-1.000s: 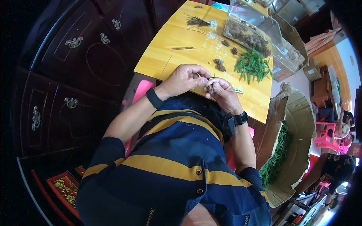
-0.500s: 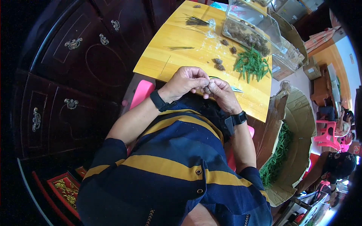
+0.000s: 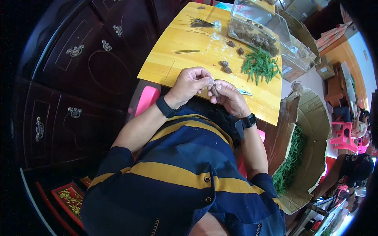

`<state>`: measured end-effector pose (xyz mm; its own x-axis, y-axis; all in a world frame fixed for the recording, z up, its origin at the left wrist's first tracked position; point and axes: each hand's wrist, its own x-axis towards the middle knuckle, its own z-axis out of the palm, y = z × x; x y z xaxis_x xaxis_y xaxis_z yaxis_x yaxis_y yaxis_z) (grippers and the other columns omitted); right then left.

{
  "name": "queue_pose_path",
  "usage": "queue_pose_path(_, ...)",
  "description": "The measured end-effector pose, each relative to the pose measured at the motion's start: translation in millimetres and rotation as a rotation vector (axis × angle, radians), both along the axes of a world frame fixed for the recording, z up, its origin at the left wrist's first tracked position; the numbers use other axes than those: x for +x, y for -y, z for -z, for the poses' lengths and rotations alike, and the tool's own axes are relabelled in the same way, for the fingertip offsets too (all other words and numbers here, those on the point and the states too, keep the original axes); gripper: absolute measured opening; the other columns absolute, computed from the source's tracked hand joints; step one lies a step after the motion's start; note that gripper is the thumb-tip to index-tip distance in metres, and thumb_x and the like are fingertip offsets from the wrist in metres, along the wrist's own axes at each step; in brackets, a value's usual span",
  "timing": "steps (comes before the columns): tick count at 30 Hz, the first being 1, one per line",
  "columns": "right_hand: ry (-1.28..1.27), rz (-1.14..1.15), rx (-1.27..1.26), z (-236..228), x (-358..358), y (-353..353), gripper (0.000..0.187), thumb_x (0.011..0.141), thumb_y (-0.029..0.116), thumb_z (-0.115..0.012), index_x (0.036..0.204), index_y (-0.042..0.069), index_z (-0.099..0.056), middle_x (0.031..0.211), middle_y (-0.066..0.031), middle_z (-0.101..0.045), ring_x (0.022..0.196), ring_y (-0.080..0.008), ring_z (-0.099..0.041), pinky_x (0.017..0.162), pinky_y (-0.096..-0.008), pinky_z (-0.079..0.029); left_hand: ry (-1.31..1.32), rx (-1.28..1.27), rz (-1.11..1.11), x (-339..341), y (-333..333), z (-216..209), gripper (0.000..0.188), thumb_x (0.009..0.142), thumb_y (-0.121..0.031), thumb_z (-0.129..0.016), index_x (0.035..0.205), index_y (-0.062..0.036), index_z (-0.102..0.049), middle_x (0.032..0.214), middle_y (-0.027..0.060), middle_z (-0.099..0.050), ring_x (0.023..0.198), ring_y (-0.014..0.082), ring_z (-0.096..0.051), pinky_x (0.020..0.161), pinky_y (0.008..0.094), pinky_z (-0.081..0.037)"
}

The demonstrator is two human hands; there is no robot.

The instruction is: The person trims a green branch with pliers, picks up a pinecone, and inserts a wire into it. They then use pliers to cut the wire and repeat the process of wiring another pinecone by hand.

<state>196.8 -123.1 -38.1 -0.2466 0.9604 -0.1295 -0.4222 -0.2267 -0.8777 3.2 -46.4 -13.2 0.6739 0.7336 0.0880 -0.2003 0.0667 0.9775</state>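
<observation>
My right hand (image 3: 232,99) grips a small brown pine cone (image 3: 214,90) between thumb and fingers, just over the near edge of the yellow wooden table. Right beside it, my left hand (image 3: 191,82) is closed in a pinch against the cone's upper end; whatever lies between its fingertips is too small to make out. Beyond the hands lie two loose pine cones (image 3: 226,69) and a pile of green artificial sprigs (image 3: 260,65). Farther off sits a bundle of thin dark wire-like stems (image 3: 201,23), with a few loose stems (image 3: 184,51) nearer.
A clear plastic box (image 3: 284,41) of pine cones stands at the table's far right. An open cardboard box (image 3: 315,137) with greenery is on my right. Dark cabinets (image 3: 59,94) line the left. A pink stool (image 3: 147,99) is under me. People sit at far right.
My fingers have shifted around the pine cone, and more of it shows now between the two hands. The whole view has moved slightly.
</observation>
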Motion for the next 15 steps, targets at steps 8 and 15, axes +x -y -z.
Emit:
queue_pose_path(8, -0.468, -0.178, -0.046, 6.1, -9.3, -2.1, 0.030, 0.100, 0.030, -0.059, 0.114, 0.004, -0.061, 0.096, -0.0096, -0.068, 0.075, -0.0189, -0.065, 0.070, -0.0305, -0.054, 0.029, -0.020, 0.115, -1.1, -0.1, -14.2, 0.010, 0.097, -0.015, -0.068, 0.097, -0.0053, -0.068, 0.080, -0.0015, -0.067, 0.069, 0.0029, -0.060, 0.058, 0.0162, -0.044)
queue_pose_path(15, -0.418, -0.099, -0.058, 6.5, -9.5, -1.7, 0.028, 0.102, 0.031, -0.058, 0.109, 0.005, -0.063, 0.096, -0.0072, -0.069, 0.074, -0.0149, -0.065, 0.066, -0.0257, -0.054, 0.040, -0.039, 0.139, 1.5, -2.8, -10.0, 0.007, 0.096, -0.008, -0.066, 0.096, -0.0011, -0.068, 0.079, 0.0013, -0.067, 0.067, 0.0047, -0.061, 0.059, 0.0192, -0.048)
